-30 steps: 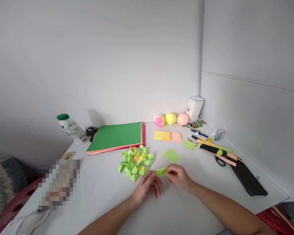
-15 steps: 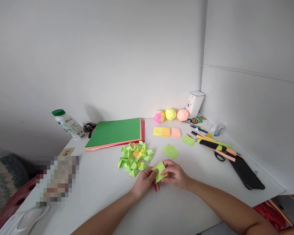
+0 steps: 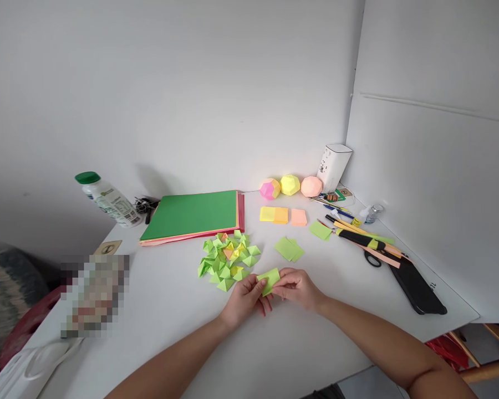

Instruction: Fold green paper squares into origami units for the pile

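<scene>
Sheet [image 3: 269, 280]: a narrow, bowed strip between the hands one second ago, a broad square half a second ago; now a slimmer, slanted four-sided face.
Sheet, look: light green, plain, small, straight-edged; whether folded over cannot be told.
Sheet, place: held above the table [image 3: 183, 354], between both hands, just in front of the pile [image 3: 224, 260].
Left hand [image 3: 244, 299]: gripping the sheet's left part, thumb on the upper face, other fingers curled beneath.
Right hand [image 3: 298, 288]: pinching the sheet's right edge, thumb and fingers close together; half a second ago its fingers are more spread.
Pile: folded pieces, mostly green, a few yellow and orange; same spot in all frames.
Green slips [image 3: 289, 249]: overlapping, lying beyond the right hand; unmoved.
Pads [image 3: 273, 215]: yellow and orange, side by side, with a pink pad [image 3: 298, 218] just to the right.
Balls [image 3: 290, 185]: three, faceted, in a row by the wall; pink-and-yellow, yellow, pink.
</scene>
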`<state>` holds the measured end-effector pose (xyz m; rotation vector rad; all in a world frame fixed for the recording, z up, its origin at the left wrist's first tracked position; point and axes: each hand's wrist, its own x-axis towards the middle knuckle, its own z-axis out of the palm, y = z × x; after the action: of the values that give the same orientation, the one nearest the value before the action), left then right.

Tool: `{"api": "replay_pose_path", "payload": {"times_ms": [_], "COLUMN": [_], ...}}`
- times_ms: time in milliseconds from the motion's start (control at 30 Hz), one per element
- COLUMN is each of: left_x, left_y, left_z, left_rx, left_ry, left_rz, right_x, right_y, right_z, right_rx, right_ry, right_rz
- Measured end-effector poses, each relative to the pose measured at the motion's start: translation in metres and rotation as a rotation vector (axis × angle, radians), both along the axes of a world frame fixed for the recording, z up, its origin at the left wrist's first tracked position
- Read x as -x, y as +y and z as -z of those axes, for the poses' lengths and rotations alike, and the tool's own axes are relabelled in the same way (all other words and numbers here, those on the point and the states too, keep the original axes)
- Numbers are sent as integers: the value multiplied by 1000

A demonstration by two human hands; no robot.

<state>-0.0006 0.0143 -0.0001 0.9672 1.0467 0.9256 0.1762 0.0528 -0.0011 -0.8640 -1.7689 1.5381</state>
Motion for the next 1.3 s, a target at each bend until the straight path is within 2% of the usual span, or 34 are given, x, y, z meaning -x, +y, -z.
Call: {"api": "replay_pose_path", "payload": {"times_ms": [200, 300, 567, 833, 1300], "left_x": [0, -1, 0, 5, 2], "left_y": [-1, -2, -1, -3, -3], "left_z": [3, 0, -3, -4, -1], "left_rx": [-9, -12, 7, -55, -21], "left_ry": [24, 42, 19, -31, 27], "left_rz": [-7, -14, 8, 138, 87], "right_x": [-3, -3, 1, 4, 5], "right_y": [2, 2, 0, -1, -4], "right_z": [-2, -1, 1, -2, 2], "right_rx": [-50, -7, 10, 40, 140], "right_ry": [41, 57, -9, 70, 104], "right_rz": [-87, -109, 36, 108, 139]}}
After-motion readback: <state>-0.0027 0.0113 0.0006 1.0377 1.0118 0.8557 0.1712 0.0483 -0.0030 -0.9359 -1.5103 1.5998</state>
